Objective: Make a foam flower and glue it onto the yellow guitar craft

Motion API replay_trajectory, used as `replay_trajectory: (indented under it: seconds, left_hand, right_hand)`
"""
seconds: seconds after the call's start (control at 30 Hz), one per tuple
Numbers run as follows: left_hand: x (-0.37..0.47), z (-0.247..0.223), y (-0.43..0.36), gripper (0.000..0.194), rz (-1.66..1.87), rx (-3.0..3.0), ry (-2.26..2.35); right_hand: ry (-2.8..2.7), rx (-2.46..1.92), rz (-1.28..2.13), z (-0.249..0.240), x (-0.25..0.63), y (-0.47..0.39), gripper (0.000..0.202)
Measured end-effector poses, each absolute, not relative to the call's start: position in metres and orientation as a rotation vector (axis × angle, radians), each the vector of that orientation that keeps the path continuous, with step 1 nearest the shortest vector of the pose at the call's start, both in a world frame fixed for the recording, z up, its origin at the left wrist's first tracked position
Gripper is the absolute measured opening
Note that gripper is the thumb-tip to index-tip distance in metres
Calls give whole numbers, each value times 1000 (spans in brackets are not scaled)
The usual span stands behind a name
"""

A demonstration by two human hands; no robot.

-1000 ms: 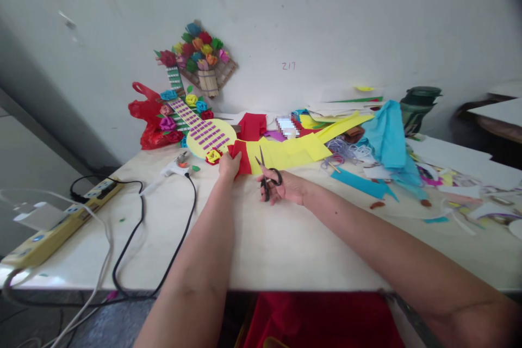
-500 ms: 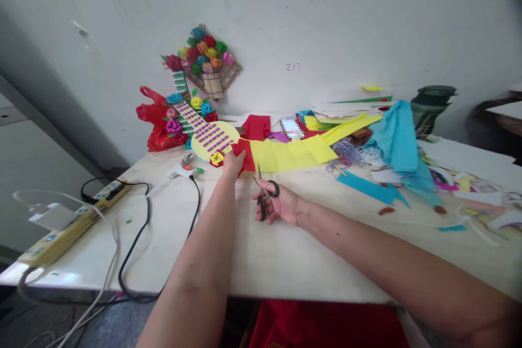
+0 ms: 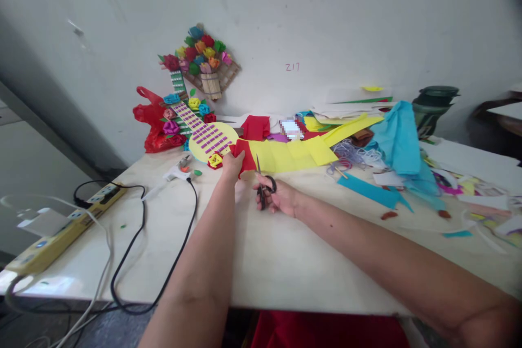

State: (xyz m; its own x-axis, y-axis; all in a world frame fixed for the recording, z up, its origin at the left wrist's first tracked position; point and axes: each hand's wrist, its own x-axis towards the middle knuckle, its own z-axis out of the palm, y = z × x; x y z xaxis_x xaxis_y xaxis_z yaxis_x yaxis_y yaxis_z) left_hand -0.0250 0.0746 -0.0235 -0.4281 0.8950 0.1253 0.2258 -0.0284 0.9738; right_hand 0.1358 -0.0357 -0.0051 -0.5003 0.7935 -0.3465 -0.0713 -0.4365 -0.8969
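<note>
My left hand (image 3: 233, 165) is closed on a piece of red paper (image 3: 247, 160), which lies against the left end of a long creased yellow paper strip (image 3: 285, 156). To the right and nearer me, my right hand (image 3: 277, 196) holds black-handled scissors (image 3: 261, 191), fingers in the loops. The blades point up and away, their tips at the lower edge of the papers near where red meets yellow. Just left of my left hand lies a yellow and red paper flower (image 3: 215, 160), beside a yellow guitar-shaped craft (image 3: 220, 133) with purple strips.
A glue gun (image 3: 178, 172) with a black cord and a yellow power strip (image 3: 61, 234) lie at left. Behind are a red bag (image 3: 153, 122) and paper flowers (image 3: 204, 51). Blue paper (image 3: 367, 189), yarn (image 3: 354, 152), scraps and a dark green container (image 3: 432, 109) stand or lie right.
My right hand has moved slightly up and away from me, bringing the scissor tips to the paper's lower edge. My left hand keeps its hold on the red paper. The view has shifted slightly.
</note>
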Motion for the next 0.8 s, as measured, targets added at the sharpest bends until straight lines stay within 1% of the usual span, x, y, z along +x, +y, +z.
replay_trajectory:
  seconds: [0.57, 0.8]
  left_hand:
    - [-20, -15, 65, 27, 1578, 1091, 1414]
    - [-20, -17, 69, 24, 1605, 1093, 1330]
  right_hand:
    - [-1189, -1093, 1886, -8, 136, -34, 44]
    - [-1247, -1101, 1832, -11, 138, -28, 46]
